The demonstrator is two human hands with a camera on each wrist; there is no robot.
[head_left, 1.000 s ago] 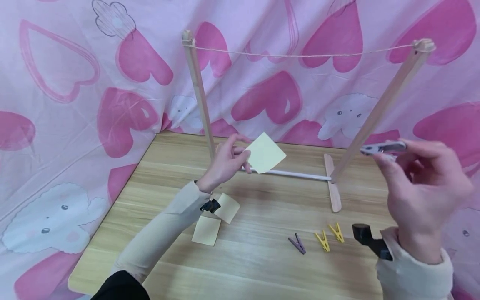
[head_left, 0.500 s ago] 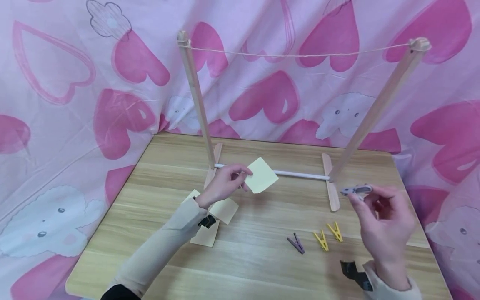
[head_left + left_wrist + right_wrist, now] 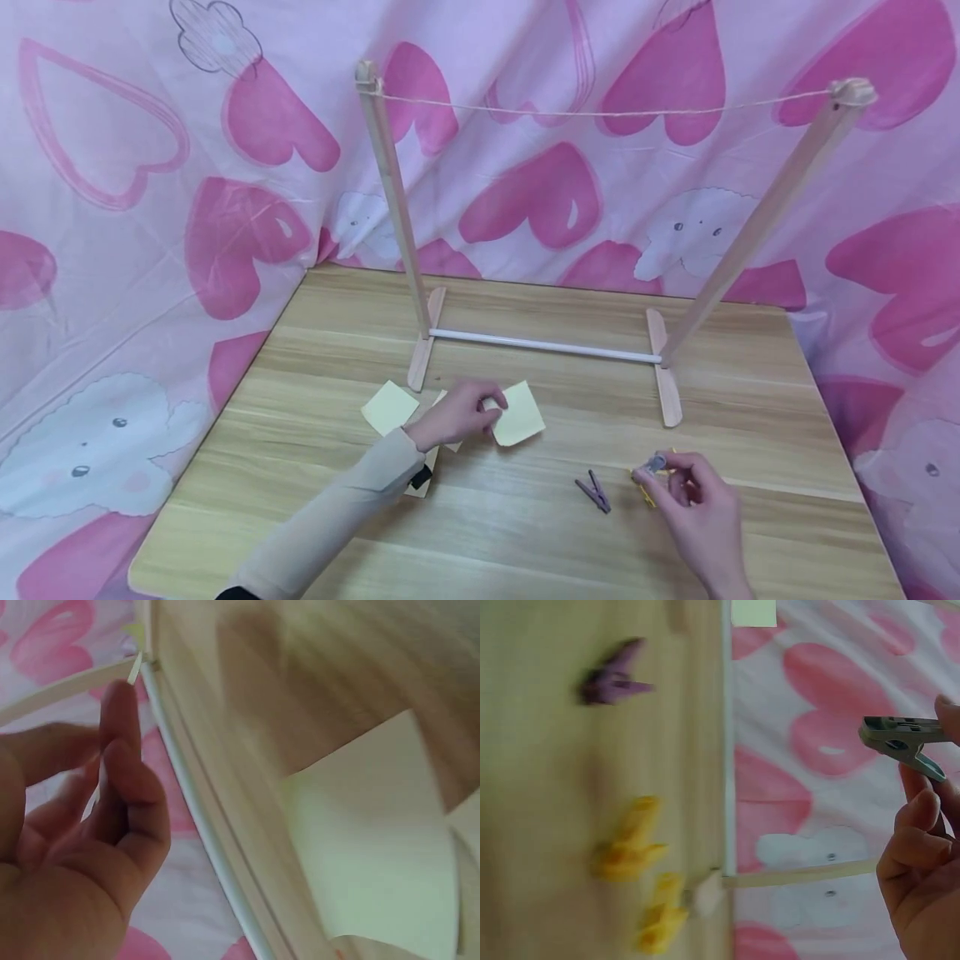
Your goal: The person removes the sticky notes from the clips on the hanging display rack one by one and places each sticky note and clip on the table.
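Note:
My left hand (image 3: 459, 412) pinches a pale yellow sticky note (image 3: 519, 414) by its left edge, low over the middle of the table. In the left wrist view that note is a thin sliver (image 3: 136, 669) at the fingertips. Between thumb and fingers of my right hand (image 3: 703, 510) is a grey clothespin (image 3: 904, 739), held by its handles. In the head view it overlaps the two yellow clothespins (image 3: 630, 844) lying on the table. A purple clothespin (image 3: 594, 492) lies left of them. Several more sticky notes (image 3: 390, 407) lie around the left wrist, partly hidden by it.
Behind the hands stands a wooden frame with a left post (image 3: 397, 200), a right post (image 3: 757, 229) and a white bottom rod (image 3: 543, 343). A string (image 3: 555, 112) runs between the post tops. A heart-patterned pink cloth (image 3: 525, 50) hangs around the wooden table (image 3: 480, 542).
Both hands have come down toward the table, the left with the sticky note, the right also leftward with the grey clothespin. The note at the far left has come into view beside the arm.

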